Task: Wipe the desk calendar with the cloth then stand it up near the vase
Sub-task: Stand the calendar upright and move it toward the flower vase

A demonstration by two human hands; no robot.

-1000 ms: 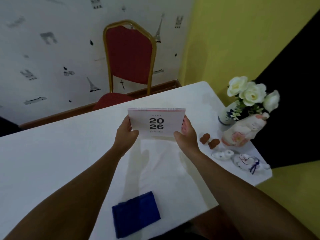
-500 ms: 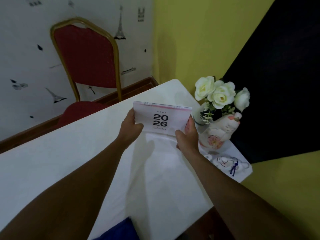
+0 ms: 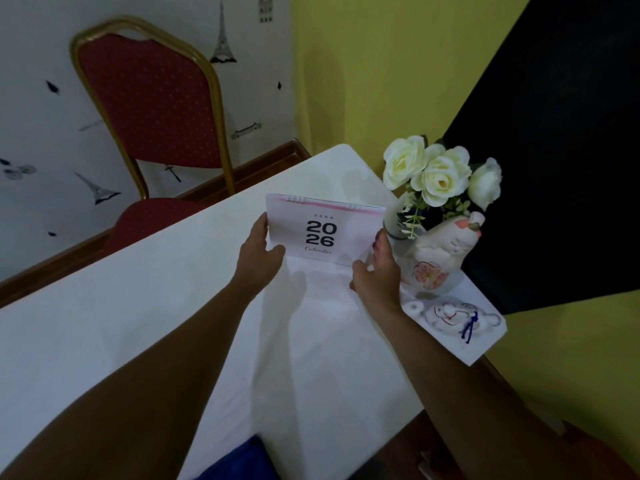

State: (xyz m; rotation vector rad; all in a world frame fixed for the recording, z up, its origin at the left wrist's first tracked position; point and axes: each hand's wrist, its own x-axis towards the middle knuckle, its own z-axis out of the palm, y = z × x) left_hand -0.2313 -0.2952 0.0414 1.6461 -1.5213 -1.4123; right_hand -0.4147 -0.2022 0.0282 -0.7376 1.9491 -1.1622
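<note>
Though upright and readable, with "2026" across its white front, desk calendar [image 3: 323, 232] shown with lower edge blurring into pale tabletop [image 3: 173, 306]; cannot tell whether touching or just above. Gripped at both short ends: left hand [image 3: 258, 256] with thumb on front face, fingers hidden behind; right hand [image 3: 377, 275] with fingers closed on lower right corner. Both forearms stretched forward. Just beside right end, white vase [image 3: 394, 223], half hidden by white roses [image 3: 440, 174] and cat figurine [image 3: 443, 251]. Blue cloth [image 3: 239, 462] cut off at bottom edge.
</note>
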